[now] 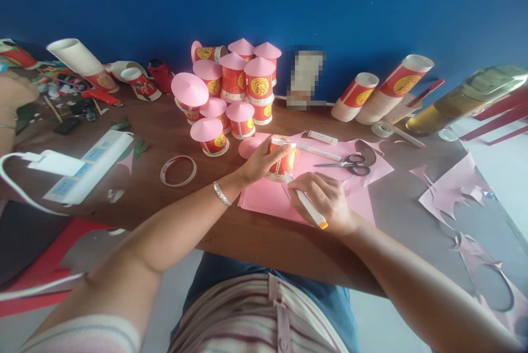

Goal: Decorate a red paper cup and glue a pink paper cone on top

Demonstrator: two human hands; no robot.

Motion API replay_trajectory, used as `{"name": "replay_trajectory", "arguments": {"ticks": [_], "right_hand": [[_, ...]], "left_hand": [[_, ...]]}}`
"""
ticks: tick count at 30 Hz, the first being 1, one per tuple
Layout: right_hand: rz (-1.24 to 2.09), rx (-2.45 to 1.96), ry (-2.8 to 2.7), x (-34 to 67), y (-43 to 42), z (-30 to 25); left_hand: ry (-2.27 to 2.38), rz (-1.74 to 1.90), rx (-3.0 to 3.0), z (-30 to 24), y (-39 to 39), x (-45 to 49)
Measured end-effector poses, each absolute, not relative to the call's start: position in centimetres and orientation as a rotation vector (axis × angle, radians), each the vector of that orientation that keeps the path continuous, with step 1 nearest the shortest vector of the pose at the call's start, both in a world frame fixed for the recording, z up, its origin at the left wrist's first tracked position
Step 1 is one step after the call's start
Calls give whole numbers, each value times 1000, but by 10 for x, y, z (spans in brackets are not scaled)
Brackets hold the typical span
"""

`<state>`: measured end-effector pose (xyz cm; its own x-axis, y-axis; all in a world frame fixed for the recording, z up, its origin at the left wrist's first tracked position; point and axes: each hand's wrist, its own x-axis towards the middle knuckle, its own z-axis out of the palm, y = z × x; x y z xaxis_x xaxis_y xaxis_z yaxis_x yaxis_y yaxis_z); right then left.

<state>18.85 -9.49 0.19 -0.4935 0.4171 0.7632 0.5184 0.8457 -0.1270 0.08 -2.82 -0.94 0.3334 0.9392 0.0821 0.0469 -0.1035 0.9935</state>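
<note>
My left hand (259, 161) is closed around a red paper cup (284, 160) that stands upside down on a stack of pink paper sheets (268, 199). My right hand (325, 199) grips a white marker with an orange end (310, 209), its tip down at the cup's rim on the pink paper. A silver bracelet (221, 193) circles my left wrist. Just behind the cup lie a second white pen (324, 152), a small white tube (322, 137) and a pair of scissors (348, 164).
Several red cups with pink cone lids (231, 92) cluster behind. Stacked cups (385, 94) lie at the right, a bottle (466, 97) beyond. A tape ring (178, 170), a white power strip (88, 165) and another person's hand (14, 94) are at left. Pink scraps (454, 188) litter the right.
</note>
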Motion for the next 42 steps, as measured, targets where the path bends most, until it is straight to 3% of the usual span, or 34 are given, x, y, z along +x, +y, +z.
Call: {"name": "replay_trajectory", "arguments": {"ticks": [42], "right_hand": [[-94, -665, -2205, 189, -94, 4]], "left_hand": [[920, 1020, 1519, -8, -27, 3]]}}
